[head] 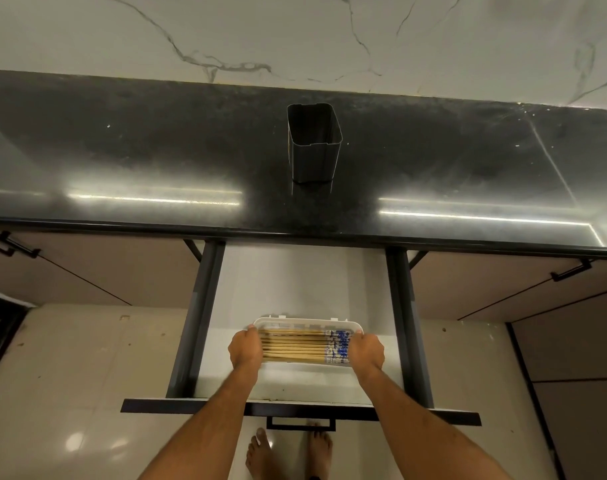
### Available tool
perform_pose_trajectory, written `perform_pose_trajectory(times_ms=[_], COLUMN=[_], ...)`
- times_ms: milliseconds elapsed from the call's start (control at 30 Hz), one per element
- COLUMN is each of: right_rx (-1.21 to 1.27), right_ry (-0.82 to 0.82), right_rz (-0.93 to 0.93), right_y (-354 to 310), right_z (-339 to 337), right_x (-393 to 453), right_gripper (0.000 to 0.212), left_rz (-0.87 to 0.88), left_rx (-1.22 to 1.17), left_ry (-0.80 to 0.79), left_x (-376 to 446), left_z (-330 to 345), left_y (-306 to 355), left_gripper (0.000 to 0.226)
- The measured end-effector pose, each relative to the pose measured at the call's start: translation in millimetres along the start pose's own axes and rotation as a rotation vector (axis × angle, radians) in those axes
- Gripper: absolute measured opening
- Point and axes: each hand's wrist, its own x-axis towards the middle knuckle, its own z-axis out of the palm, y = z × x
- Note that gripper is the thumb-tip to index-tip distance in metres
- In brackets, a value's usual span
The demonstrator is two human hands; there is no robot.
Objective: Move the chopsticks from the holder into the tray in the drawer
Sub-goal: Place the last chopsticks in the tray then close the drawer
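Wooden chopsticks [296,345] (blue-patterned ends) in white tray [302,321]

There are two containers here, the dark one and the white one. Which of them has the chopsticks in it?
The white tray in the open drawer holds the chopsticks. The dark holder on the counter looks empty.

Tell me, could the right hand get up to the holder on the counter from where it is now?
Probably yes. The right hand is at the end of the tray in the open drawer, and nothing stands between it and the holder on the counter.
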Motion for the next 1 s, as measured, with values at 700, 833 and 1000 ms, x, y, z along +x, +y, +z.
perform_pose_trajectory(times_ms=[700,833,1000], right_rx=[-0.636,-0.662,-0.654], right_ry=[0.230,0.292,0.298], right_rz=[-0.927,-0.966,-1.002], right_y=[-1.5,17.6,51.1], right_z=[-31.3,-25.0,-15.7], right_x=[-78.6,-119.3,-170.4], right_gripper=[0.056,0.059,0.059], left_rz=[1.200,1.238,1.279], left_rx=[0.676,0.682,0.673], left_ry=[0.177,0.151,0.137], left_x=[-94.1,-116.9,-144.1], left_z=[-30.4,-46.9,-65.9], left_y=[0.0,-23.5,-69.2], left_gripper=[0.037,0.037,0.040])
